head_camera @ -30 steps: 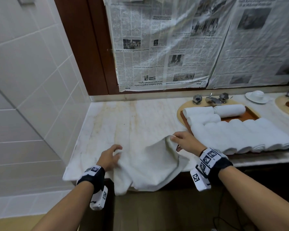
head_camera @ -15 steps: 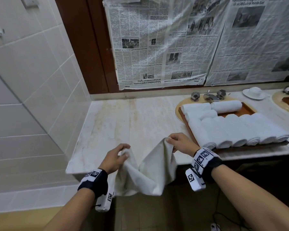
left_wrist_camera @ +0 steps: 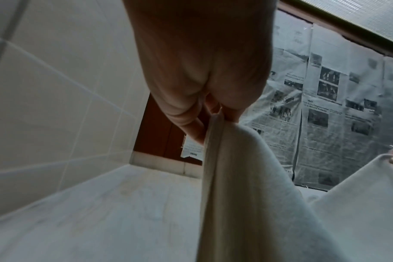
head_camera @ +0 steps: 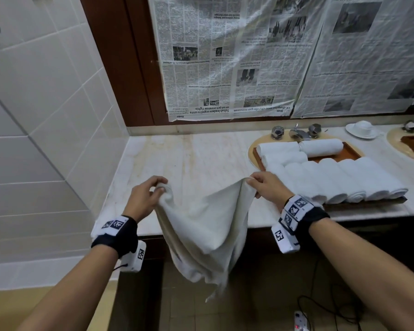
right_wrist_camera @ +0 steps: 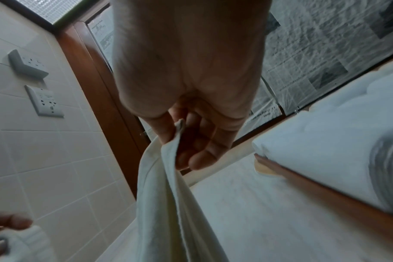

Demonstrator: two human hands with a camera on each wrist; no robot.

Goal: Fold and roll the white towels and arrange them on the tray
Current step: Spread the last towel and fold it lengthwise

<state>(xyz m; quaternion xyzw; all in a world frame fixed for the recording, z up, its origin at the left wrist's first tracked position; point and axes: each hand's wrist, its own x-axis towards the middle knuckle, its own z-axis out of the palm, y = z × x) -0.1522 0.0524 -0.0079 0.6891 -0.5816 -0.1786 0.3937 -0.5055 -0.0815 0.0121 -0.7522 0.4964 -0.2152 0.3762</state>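
A loose white towel (head_camera: 208, 225) hangs between my two hands in front of the counter edge, its lower end dangling below the countertop. My left hand (head_camera: 153, 189) pinches its left top corner, seen close in the left wrist view as the towel (left_wrist_camera: 240, 177) held by my left hand (left_wrist_camera: 215, 115). My right hand (head_camera: 256, 185) pinches the right top corner; the right wrist view shows the towel (right_wrist_camera: 168, 186) caught by my right hand (right_wrist_camera: 180, 134). To the right a wooden tray (head_camera: 349, 152) carries several rolled white towels (head_camera: 339, 180).
The marble countertop (head_camera: 189, 158) runs along a tiled wall on the left. Newspaper sheets (head_camera: 225, 56) cover the back. Behind the tray are a faucet (head_camera: 295, 132) and a white cup on a saucer (head_camera: 362, 129). A cable and power strip (head_camera: 301, 323) lie on the floor.
Both hands have lifted the towel off the counter and drawn its top corners apart; it hung partly on the countertop before and now hangs free in front of the edge.
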